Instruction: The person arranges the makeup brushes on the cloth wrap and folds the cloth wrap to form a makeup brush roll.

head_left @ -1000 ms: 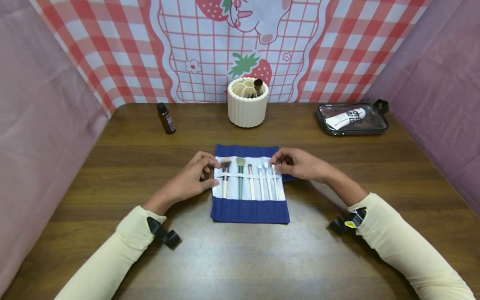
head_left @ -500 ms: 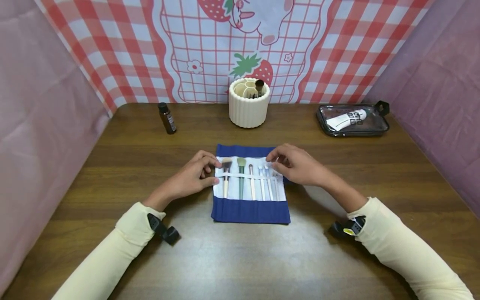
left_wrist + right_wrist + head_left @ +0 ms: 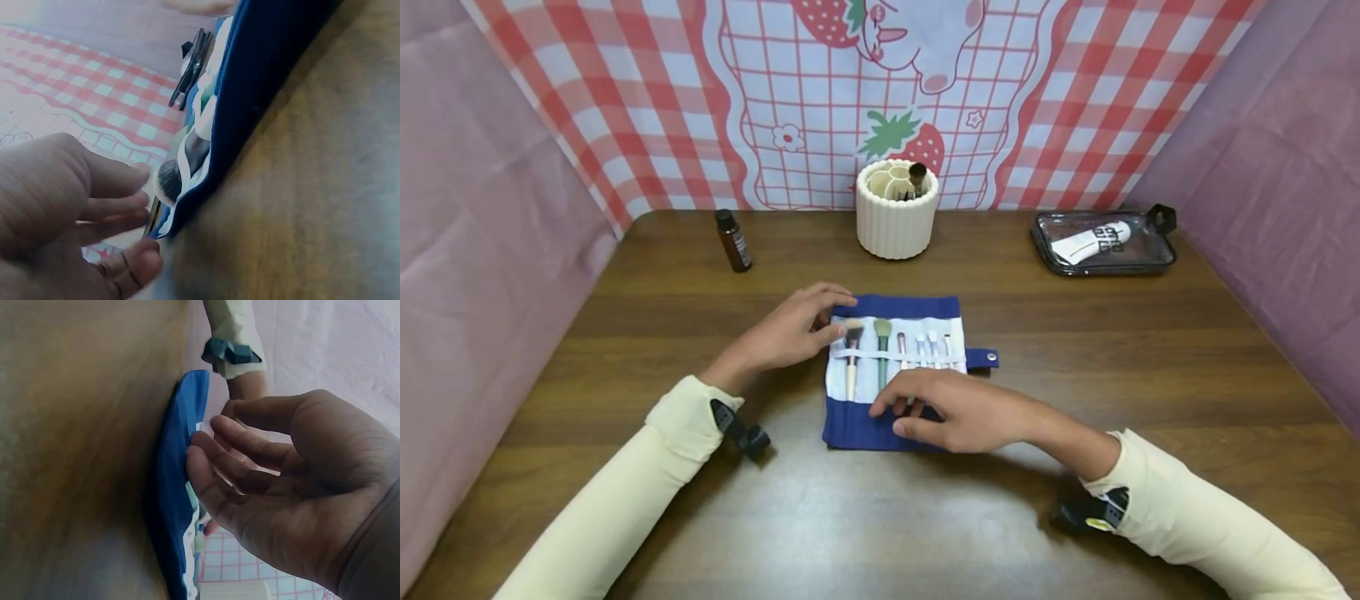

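A blue and white brush roll [image 3: 897, 423] lies unrolled on the table, with several makeup brushes under its white strap. At its upper left corner is my left hand [image 3: 790, 327], fingers loosely bent beside the large brush [image 3: 167, 181] with dark and pale bristles; contact with the cloth is unclear. My right hand [image 3: 958, 410] hovers over the lower blue flap, covering the lower right part of the roll and some handles. In the right wrist view its relaxed fingers [image 3: 201, 464] are beside the blue cloth and hold nothing. A green brush [image 3: 882, 330] shows between the hands.
A cream ribbed holder [image 3: 895, 223] with a dark brush stands at the back. Left of it is a dark bottle [image 3: 734, 243]; at the back right lies a clear black-edged pouch [image 3: 1101, 242] containing a white tube. A snap tab [image 3: 983, 358] sticks out right of the roll.
My right hand has moved from the roll's upper right corner down to the lower flap, uncovering the snap tab. My left hand has shifted slightly up along the left edge.
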Motion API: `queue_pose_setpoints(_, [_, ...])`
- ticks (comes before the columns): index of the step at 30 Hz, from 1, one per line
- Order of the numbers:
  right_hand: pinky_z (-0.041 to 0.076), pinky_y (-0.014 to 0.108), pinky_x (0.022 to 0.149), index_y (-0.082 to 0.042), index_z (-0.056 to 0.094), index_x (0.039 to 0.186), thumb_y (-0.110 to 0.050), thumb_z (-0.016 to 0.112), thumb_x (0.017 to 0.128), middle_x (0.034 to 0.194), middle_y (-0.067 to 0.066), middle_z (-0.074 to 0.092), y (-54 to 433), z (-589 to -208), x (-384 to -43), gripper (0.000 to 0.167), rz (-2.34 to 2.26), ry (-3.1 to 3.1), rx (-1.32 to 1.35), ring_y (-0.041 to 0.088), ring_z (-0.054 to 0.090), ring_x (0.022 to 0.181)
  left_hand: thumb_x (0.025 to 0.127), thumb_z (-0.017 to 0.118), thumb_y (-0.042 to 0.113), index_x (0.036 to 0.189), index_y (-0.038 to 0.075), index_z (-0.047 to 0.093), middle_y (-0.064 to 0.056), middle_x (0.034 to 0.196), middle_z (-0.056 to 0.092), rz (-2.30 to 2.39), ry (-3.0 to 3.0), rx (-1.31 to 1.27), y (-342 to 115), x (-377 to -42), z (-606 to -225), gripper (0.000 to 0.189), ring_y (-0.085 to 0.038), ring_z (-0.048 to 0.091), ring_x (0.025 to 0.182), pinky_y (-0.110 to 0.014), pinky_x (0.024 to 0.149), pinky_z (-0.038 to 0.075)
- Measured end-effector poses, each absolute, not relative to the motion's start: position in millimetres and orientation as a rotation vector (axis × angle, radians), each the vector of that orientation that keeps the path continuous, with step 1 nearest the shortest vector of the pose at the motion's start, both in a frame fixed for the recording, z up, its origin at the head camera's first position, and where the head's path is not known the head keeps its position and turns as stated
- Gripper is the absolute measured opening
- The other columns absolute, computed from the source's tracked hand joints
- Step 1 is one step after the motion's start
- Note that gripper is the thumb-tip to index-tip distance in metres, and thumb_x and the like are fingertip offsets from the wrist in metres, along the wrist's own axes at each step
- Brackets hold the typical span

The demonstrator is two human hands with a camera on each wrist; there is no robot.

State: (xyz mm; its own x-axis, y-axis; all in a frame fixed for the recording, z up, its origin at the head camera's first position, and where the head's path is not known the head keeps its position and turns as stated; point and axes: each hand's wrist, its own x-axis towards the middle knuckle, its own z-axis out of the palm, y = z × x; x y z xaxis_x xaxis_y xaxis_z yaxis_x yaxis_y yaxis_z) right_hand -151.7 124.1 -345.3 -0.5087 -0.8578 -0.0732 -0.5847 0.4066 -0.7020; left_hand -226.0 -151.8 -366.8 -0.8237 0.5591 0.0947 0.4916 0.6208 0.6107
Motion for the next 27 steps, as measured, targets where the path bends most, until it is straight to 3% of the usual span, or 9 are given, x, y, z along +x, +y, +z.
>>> queue_pose_setpoints(5, [0.050,0.028,0.091,-0.017,0.062,0.127,-0.018,0.058,0.103,0.125,-0.009,0.058,124.3,-350.5,-148.3,0.024,-0.846,2.225,-1.238,0.006,0.058,0.108,0.102,0.060,0.021,0.143,0.003,0.054,-0.011,0.149,0.047,0.862,2.709,0.825,-151.8,-230.5,-367.1,0.045,-0.031,0.042,0.128,-0.049,0.106,0.036])
queue_pose_setpoints(9, [0.049,0.029,0.093,-0.018,0.061,0.128,-0.019,0.059,0.103,0.127,-0.009,0.056,129.1,-352.0,-147.7,0.025,-0.793,2.262,-1.285,0.008,0.056,0.112,0.102,0.060,0.019,0.139,0.001,0.056,-0.012,0.147,0.048,0.860,2.702,0.820,-153.9,-230.7,-367.9,0.042,-0.034,0.037,0.134,-0.050,0.112,0.029])
queue_pose_setpoints(16, [0.051,0.030,0.089,-0.015,0.062,0.125,-0.019,0.059,0.102,0.121,-0.005,0.058,151.8,-352.1,-155.1,0.023,-0.745,2.349,-1.266,0.007,0.058,0.104,0.099,0.063,0.011,0.121,0.000,0.068,-0.014,0.127,0.056,0.892,2.710,0.853,-160.2,-223.7,-363.7,0.024,-0.035,0.044,0.121,-0.049,0.104,0.035])
queue_pose_setpoints(21, [0.051,0.034,0.087,-0.013,0.063,0.123,-0.019,0.059,0.103,0.118,-0.003,0.061,177.2,-344.5,-167.8,0.022,-0.673,2.408,-1.254,0.008,0.058,0.102,0.099,0.065,0.014,0.105,0.008,0.075,-0.005,0.109,0.062,0.807,2.674,0.869,-160.6,-218.7,-355.2,0.013,-0.025,0.053,0.107,-0.043,0.095,0.042])
queue_pose_setpoints(27, [0.050,0.041,0.091,-0.015,0.064,0.125,-0.023,0.059,0.103,0.120,-0.004,0.062,201.6,-333.9,-184.3,0.024,-0.569,2.488,-1.128,0.010,0.056,0.103,0.100,0.064,0.015,0.091,0.013,0.076,0.002,0.092,0.061,0.728,2.489,0.981,-151.3,-208.9,-345.6,0.015,-0.013,0.055,0.084,-0.034,0.079,0.046])
